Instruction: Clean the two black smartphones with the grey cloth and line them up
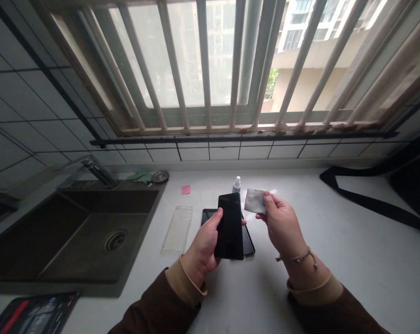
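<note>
Desk [349, 260] runs smooth and pale beneath me, dark sink [133, 188] left of my left grip [201, 246], which cradles a glossy black phone [229, 226] by its edges, fingers wrapped behind. My right grip [283, 225] pinches a grey cloth [254, 201] between thumb and fingers, just beside it; second phone [210, 215] lies underneath, clear case [177, 229] to the left.

You face a barred window [210, 123] with pale, chipped bars, and daylight comes through it. Past the glass stands a cream apartment block [310, 51]. White wall tiles [29, 102] with dark grout run beside and below the sill. Your pale counter [352, 260] holds a dark sink [92, 241], set in at view left under a steel faucet [98, 171].
</note>
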A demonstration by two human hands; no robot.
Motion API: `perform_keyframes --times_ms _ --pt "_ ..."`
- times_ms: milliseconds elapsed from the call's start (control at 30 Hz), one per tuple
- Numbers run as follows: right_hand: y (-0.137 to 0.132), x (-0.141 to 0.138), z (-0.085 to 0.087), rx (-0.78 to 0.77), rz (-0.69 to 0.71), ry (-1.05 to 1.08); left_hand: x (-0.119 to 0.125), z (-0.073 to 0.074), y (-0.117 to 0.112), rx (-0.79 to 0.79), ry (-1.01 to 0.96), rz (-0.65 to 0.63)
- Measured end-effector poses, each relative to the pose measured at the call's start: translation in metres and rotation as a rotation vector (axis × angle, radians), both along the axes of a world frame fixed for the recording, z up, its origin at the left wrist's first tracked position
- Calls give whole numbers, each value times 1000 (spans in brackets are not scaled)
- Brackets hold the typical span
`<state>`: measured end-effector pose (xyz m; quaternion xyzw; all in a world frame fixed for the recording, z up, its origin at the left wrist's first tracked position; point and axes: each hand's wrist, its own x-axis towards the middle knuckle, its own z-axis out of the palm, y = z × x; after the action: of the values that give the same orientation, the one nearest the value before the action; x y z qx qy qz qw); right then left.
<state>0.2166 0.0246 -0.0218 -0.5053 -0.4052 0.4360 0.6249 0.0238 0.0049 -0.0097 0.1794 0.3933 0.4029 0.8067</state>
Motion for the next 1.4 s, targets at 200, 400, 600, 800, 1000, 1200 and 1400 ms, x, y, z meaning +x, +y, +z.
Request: perform_keyframes --times_ms 200,400,600,800,1000,1200,1400 --pt "-5 -5 3 94 81 -229 1 3 -4 9 20 -54" --pt "-13 -10 -2 370 23 -700 2 4 1 -31 18 30" --pt "-19 -20 2 582 203 -821 -4 2 12 -40 -21 223" --pt "-24 -19 4 669 360 -818 -14 5 23 -61 -22 331" --pt "-28 -18 13 759 452 -886 -22 3 28 -129 23 453" --pt "-34 -18 21 562 241 -672 -18 12 24 -56 -40 363" --pt "-19 -15 14 51 8 22 -22 15 5 193 -20 -194"
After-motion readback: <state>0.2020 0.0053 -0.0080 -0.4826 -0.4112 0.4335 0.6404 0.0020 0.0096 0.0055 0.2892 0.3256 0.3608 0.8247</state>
